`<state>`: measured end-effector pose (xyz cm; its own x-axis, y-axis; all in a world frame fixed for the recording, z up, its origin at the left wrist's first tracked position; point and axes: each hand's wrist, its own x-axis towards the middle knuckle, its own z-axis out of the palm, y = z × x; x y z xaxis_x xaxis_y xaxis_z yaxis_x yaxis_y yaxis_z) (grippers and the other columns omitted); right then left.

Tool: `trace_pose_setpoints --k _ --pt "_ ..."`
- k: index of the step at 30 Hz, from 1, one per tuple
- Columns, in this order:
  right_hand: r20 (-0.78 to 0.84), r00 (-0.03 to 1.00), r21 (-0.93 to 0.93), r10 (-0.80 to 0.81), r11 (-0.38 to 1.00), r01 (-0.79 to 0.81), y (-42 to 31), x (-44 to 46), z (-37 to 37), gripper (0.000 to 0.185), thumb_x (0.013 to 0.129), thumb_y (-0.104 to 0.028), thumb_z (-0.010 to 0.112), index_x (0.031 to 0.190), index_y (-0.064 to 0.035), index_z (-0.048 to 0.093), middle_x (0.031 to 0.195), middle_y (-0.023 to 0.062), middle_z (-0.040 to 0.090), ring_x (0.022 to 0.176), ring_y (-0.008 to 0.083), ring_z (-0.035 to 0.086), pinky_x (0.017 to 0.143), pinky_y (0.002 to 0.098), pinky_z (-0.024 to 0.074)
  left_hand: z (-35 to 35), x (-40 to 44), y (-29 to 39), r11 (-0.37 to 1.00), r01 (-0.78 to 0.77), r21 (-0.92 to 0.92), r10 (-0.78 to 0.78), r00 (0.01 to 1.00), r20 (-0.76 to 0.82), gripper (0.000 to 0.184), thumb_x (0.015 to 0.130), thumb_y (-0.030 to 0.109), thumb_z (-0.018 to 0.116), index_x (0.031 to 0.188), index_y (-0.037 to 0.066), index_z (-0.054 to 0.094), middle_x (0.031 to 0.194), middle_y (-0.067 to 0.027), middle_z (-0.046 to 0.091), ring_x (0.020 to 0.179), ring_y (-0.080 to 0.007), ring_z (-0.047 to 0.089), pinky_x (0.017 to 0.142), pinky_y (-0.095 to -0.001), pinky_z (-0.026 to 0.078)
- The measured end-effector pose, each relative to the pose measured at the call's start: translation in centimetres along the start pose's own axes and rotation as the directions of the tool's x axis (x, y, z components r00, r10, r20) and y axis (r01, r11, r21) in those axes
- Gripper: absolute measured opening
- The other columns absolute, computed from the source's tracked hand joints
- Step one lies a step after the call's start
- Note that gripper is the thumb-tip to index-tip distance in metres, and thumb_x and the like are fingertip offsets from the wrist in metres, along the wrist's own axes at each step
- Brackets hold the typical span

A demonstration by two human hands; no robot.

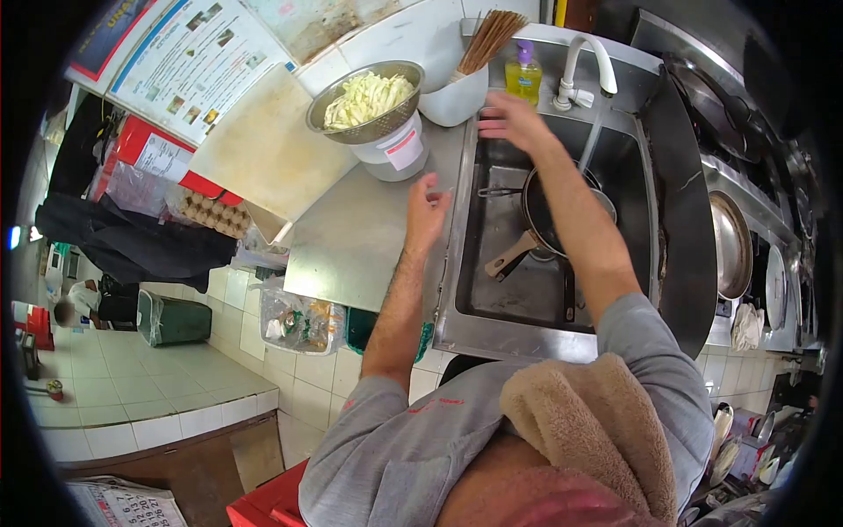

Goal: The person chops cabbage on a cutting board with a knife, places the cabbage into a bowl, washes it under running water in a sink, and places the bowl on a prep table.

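My left hand [428, 215] is over the steel counter [364, 241], fingers loosely bent and apart, with nothing in it. Just above it stands a white bucket [392, 156] with a label, topped by a metal colander [347, 133] of shredded pale-green cabbage [369, 99]. Stretched across the sink [500, 294], my right hand [514, 121] holds nothing; its fingers extend beside a white container [457, 98] with a bundle of thin sticks [492, 42]. Under my right forearm lie a pan with a wooden handle [512, 255] and other cookware, partly hidden. Water runs from the white faucet [604, 70].
A yellow soap bottle [523, 75] stands behind the sink. Left of the bucket leans a large cutting board [272, 149]. Pans [727, 246] sit on the stove side at right. A lined bin [303, 321] is below the counter. A brown towel [588, 413] hangs over my shoulder.
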<state>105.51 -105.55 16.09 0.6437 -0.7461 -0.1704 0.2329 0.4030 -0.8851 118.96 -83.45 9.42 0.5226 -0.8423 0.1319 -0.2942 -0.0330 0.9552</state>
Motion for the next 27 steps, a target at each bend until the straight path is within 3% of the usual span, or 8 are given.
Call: trace_pose_setpoints --k 6,12,14,16,20,23,25,27 --pt "-0.668 0.740 0.502 0.080 0.782 0.369 1.0 -0.2 -17.2 0.024 0.084 0.005 0.037 0.104 0.0108 0.050 0.076 0.0151 0.053 0.065 0.0289 0.059 0.065 0.0426 0.0576 8.0 1.6 1.9 0.991 -0.093 0.097 0.065 0.964 0.259 0.031 0.081 0.013 0.066 0.110 0.003 0.060 0.105 -0.0112 0.062 0.090 -0.0179 0.062 0.076 -0.0294 0.050" --pt "-0.476 0.878 0.370 -0.050 0.894 0.252 2.4 -1.0 -21.1 0.022 0.086 -0.006 0.036 0.087 0.0031 0.056 0.065 0.0105 0.053 0.051 0.0199 0.054 0.038 0.0279 0.0425 23.5 6.6 6.9 0.944 -0.321 -0.077 0.324 0.857 0.400 0.027 0.082 0.008 0.061 0.108 0.001 0.059 0.085 -0.0105 0.065 0.075 -0.0183 0.064 0.067 -0.0279 0.052" --pt "-0.590 0.803 0.145 -0.084 0.967 0.208 1.4 -2.5 -19.5 0.020 0.087 -0.009 0.038 0.083 -0.0016 0.056 0.061 0.0053 0.052 0.045 0.0149 0.050 0.036 0.0272 0.0407 27.8 8.7 8.4 0.941 0.035 -0.336 0.139 0.866 0.481 0.022 0.082 0.005 0.059 0.103 0.000 0.059 0.077 -0.0091 0.062 0.063 -0.0159 0.061 0.054 -0.0271 0.050" --pt "-0.368 0.929 0.287 -0.044 0.945 0.158 2.5 -1.6 -22.6 0.018 0.087 -0.010 0.040 0.081 -0.0057 0.056 0.061 0.0014 0.054 0.043 0.0112 0.049 0.035 0.0270 0.0409 30.1 10.0 9.6 0.905 0.191 -0.381 0.001 0.893 0.449 0.018 0.081 0.003 0.058 0.100 0.001 0.058 0.075 -0.0083 0.060 0.058 -0.0145 0.058 0.048 -0.0268 0.047" --pt "-0.476 0.870 -0.155 -0.131 0.986 0.064 2.4 -3.2 -23.1 0.014 0.087 -0.014 0.048 0.081 -0.0106 0.060 0.060 -0.0004 0.055 0.045 0.0098 0.051 0.038 0.0262 0.0424 32.6 12.5 8.4 0.579 0.623 -0.526 -0.364 0.775 0.516 0.002 0.084 0.006 0.052 0.083 0.005 0.054 0.064 -0.0078 0.055 0.048 -0.0158 0.054 0.038 -0.0269 0.041" --pt "-0.466 0.796 -0.674 -0.386 0.737 -0.037 3.2 -0.6 -27.8 0.028 0.080 -0.014 0.055 0.106 -0.0064 0.064 0.069 0.0118 0.062 0.056 0.0289 0.059 0.057 0.0354 0.0502 32.8 11.5 7.9 0.707 0.525 -0.474 -0.289 0.826 0.484 0.014 0.088 0.018 0.054 0.080 0.007 0.053 0.059 -0.0025 0.049 0.043 -0.0110 0.041 0.035 -0.0251 0.033" --pt "-0.367 0.762 -0.846 -0.534 0.532 -0.035 1.2 -0.2 -27.5 0.045 0.079 -0.024 0.063 0.121 -0.0099 0.057 0.102 0.0239 0.062 0.103 0.0355 0.057 0.087 0.0395 0.0454 31.8 10.8 7.7 0.814 0.486 -0.319 -0.294 0.818 0.495 0.015 0.089 0.019 0.053 0.080 0.007 0.053 0.056 -0.0008 0.045 0.041 -0.0108 0.038 0.035 -0.0262 0.030" --pt "-0.258 0.751 -0.932 -0.608 0.361 -0.028 -0.6 0.1 -26.7 0.056 0.081 -0.031 0.064 0.131 -0.0129 0.048 0.117 0.0261 0.055 0.115 0.0343 0.051 0.095 0.0380 0.0410 30.8 10.1 6.0 0.864 0.436 -0.252 -0.264 0.818 0.510 0.016 0.089 0.020 0.053 0.081 0.006 0.054 0.056 -0.0009 0.045 0.040 -0.0115 0.039 0.036 -0.0275 0.032"
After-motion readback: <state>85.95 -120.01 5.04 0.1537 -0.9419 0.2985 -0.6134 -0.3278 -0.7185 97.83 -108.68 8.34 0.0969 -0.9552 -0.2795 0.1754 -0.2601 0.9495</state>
